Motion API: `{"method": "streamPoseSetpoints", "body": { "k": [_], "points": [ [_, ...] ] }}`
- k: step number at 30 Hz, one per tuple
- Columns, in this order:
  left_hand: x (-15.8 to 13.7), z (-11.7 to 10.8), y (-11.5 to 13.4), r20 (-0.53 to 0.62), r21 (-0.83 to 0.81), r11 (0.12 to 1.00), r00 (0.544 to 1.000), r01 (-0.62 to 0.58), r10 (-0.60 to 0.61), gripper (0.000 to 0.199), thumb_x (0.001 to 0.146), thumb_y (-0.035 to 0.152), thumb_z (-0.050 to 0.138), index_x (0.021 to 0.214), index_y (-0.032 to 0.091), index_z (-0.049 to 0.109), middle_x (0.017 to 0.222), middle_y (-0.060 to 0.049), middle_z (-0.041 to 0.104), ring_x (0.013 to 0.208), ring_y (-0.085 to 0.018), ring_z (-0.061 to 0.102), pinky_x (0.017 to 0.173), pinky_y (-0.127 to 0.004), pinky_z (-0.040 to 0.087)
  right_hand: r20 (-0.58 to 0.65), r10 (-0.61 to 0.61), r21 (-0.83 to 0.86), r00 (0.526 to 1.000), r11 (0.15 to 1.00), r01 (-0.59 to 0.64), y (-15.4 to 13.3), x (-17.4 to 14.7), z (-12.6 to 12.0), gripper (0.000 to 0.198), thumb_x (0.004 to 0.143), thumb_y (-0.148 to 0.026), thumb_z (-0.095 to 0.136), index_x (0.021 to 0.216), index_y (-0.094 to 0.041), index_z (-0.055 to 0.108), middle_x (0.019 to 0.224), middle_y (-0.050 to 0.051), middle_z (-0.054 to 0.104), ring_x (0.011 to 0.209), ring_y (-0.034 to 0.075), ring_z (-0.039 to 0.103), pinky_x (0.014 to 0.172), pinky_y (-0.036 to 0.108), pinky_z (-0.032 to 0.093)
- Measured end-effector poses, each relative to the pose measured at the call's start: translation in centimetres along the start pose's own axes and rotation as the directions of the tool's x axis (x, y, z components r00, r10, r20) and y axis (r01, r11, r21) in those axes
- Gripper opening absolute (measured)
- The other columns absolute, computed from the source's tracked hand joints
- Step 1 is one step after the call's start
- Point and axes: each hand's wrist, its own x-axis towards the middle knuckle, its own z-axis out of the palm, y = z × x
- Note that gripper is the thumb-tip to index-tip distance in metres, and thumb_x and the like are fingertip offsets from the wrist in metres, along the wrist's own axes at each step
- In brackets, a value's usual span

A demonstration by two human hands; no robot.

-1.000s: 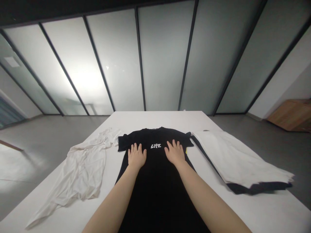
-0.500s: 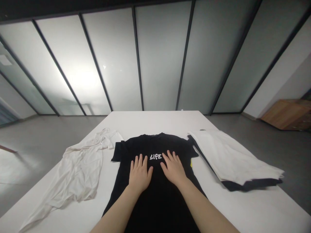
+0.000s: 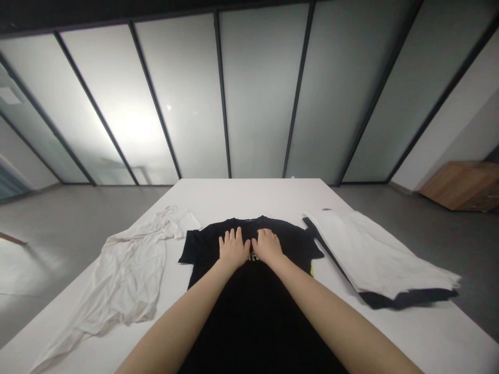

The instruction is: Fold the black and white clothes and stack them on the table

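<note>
A black T-shirt [image 3: 208, 243] lies spread on the white table in front of me, its neckline toward the far end and its short sleeves out to both sides. My left hand [image 3: 234, 249] rests palm down on its chest, fingers pointing away from me. Close beside it, my right hand [image 3: 267, 246] lies on the shirt too, its fingers extended. The two thumbs almost meet over the white lettering [image 3: 253, 256], which is mostly covered. Neither hand grips anything.
A crumpled white garment [image 3: 132, 270] lies on the table [image 3: 249, 192] to the left. On the right is a stack of white and dark clothes [image 3: 378, 254]. A bit of yellow shows by the shirt's right side. Frosted glass panels stand behind; a wooden cabinet [image 3: 460, 184] is far right.
Both hands have slid forward and inward over the shirt, toward its neckline and each other. The lettering, plainly seen before, is now mostly under them.
</note>
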Motion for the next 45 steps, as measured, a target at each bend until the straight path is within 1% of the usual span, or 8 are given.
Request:
{"method": "streamPoseSetpoints", "body": {
  "k": [6,10,16,24,31,36,41,45],
  "points": [
    [5.6,0.4,-2.6,-0.058,-0.003,0.992,0.99,0.126,-0.126,0.061,0.104,0.051,0.033,0.156,0.024,0.051,0.166,-0.014,0.043,0.153,-0.039,0.036,0.123,-0.06,0.027,0.046,0.088,-0.059,0.995,0.995,-0.085,1.8,4.1,0.3,0.073,0.098,-0.056,0.047,0.162,-0.02,0.04,0.173,0.015,0.027,0.159,0.043,0.017,0.124,0.067,0.009],
    [6.3,0.0,-4.2,-0.043,-0.01,0.99,0.989,0.141,-0.141,0.066,0.104,0.052,0.031,0.159,0.02,0.046,0.168,-0.015,0.039,0.156,-0.037,0.033,0.125,-0.052,0.027,0.068,0.091,-0.087,0.993,0.993,-0.085,3.7,5.5,0.3,0.089,0.097,-0.071,0.04,0.168,-0.018,0.028,0.176,0.013,0.018,0.161,0.04,0.012,0.126,0.061,0.008],
    [5.1,-0.7,-8.0,-0.027,0.039,0.987,0.987,0.156,-0.155,0.068,0.104,0.054,0.03,0.161,0.019,0.044,0.17,-0.015,0.036,0.157,-0.038,0.029,0.125,-0.054,0.025,-0.008,0.158,-0.108,0.987,0.982,-0.158,7.5,5.1,-0.4,0.077,0.104,-0.058,0.028,0.166,-0.011,0.033,0.174,0.016,0.025,0.16,0.038,0.02,0.126,0.054,0.015],
    [3.0,-2.0,-12.8,-0.131,-0.003,0.956,0.947,0.294,-0.292,0.058,0.106,0.041,0.026,0.148,0.014,0.056,0.148,-0.017,0.062,0.144,-0.032,0.05,0.117,-0.047,0.038,-0.147,0.129,-0.02,0.981,0.991,-0.133,10.5,3.6,-1.0,0.057,0.104,-0.04,0.039,0.15,-0.014,0.059,0.163,0.017,0.047,0.152,0.039,0.037,0.123,0.054,0.028],
    [3.3,-4.2,-15.9,-0.043,0.078,0.912,0.915,0.403,-0.401,0.057,0.096,0.044,0.042,0.131,0.008,0.068,0.135,-0.027,0.067,0.128,-0.043,0.06,0.102,-0.051,0.046,-0.205,-0.096,0.078,0.974,0.99,0.114,9.9,3.1,-2.6,0.042,0.102,-0.026,0.043,0.131,-0.017,0.072,0.139,0.011,0.068,0.131,0.021,0.059,0.117,0.031,0.038],
    [3.8,-5.8,-18.3,0.079,0.128,0.884,0.884,0.449,-0.46,0.06,0.089,0.065,0.051,0.107,0.014,0.076,0.121,-0.024,0.075,0.123,-0.047,0.063,0.1,-0.052,0.047,-0.152,-0.237,0.273,0.96,0.923,0.271,6.8,1.9,-2.9,0.035,0.101,-0.03,0.049,0.122,-0.021,0.076,0.118,0.007,0.077,0.105,0.021,0.07,0.096,0.03,0.051],
    [3.9,-7.8,-19.9,0.252,-0.055,0.904,0.882,0.424,-0.399,0.04,0.076,0.061,0.071,0.073,0.021,0.07,0.082,-0.012,0.077,0.095,-0.037,0.073,0.085,-0.042,0.053,-0.063,-0.333,0.295,0.941,0.894,0.336,4.9,1.4,-1.3,0.031,0.1,-0.027,0.053,0.119,-0.022,0.078,0.117,0.007,0.077,0.107,0.021,0.069,0.098,0.031,0.048],
    [3.7,-8.4,-19.7,0.214,-0.247,0.88,0.909,0.405,-0.358,0.03,0.083,0.048,0.066,0.073,0.02,0.067,0.07,-0.005,0.07,0.079,-0.025,0.071,0.069,-0.03,0.052,-0.1,-0.277,0.18,0.956,0.94,0.291,5.8,1.7,-0.3,0.031,0.101,-0.025,0.054,0.122,-0.022,0.076,0.122,0.008,0.074,0.116,0.023,0.063,0.105,0.036,0.043]
  ]
}}
